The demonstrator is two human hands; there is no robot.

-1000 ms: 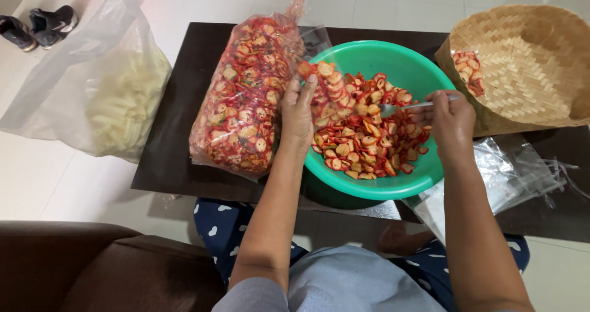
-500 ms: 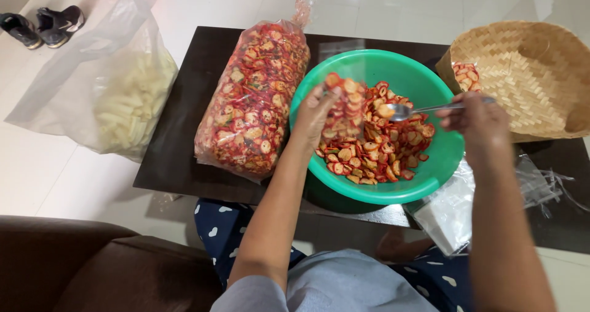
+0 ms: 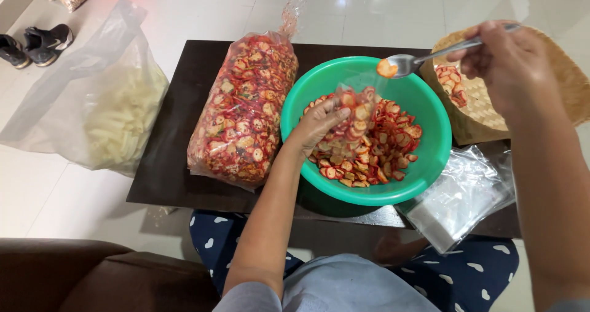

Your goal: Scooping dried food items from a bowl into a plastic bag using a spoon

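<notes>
In the middle of the frame the left hand [image 3: 319, 123] has its fingers closed on a small clear bag [image 3: 351, 118] of red chips, held over the green bowl [image 3: 430, 158]. At the upper right the right hand [image 3: 507, 66] has its fingers wrapped tight around a spoon [image 3: 413, 62] with one chip, up above the bowl's far rim. The bowl sits near the front edge of the dark desk [image 3: 178, 158], between the big full bag [image 3: 246, 112] and the woven basket [image 3: 473, 112], with bare desk only at the left.

We see open room above the green bowl [image 3: 430, 158] — the big chip bag [image 3: 243, 109] and woven basket [image 3: 556, 72] crowd its sides.
</notes>
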